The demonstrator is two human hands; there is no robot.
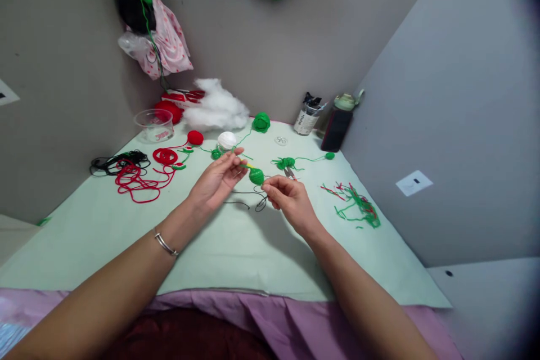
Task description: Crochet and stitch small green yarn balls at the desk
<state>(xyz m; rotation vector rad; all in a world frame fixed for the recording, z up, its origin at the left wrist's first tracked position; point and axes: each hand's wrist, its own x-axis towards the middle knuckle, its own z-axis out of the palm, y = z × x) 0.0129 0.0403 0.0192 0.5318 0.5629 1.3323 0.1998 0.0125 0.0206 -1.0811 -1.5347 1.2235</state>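
Observation:
Between my hands hangs a small green crocheted ball (256,176) with a thin yellow part (247,165) sticking out of its upper left. My left hand (220,175) pinches that yellow part, palm turned partly up. At the ball's lower right my right hand (288,200) has thumb and forefinger pressed together; what they grip is too small to make out. Black thread (260,202) loops on the table below the ball. Behind the right fingers lie small scissors (289,172), partly hidden, beside a bundle of green yarn (286,163).
Red yarn (141,183) and black yarn (122,163) lie left; yarn scraps (358,206) lie right. Behind are a clear bowl (156,128), white stuffing (219,109), a white ball (226,140), a green yarn ball (261,122), a pen cup (306,121) and a bottle (345,102) behind a phone (336,129).

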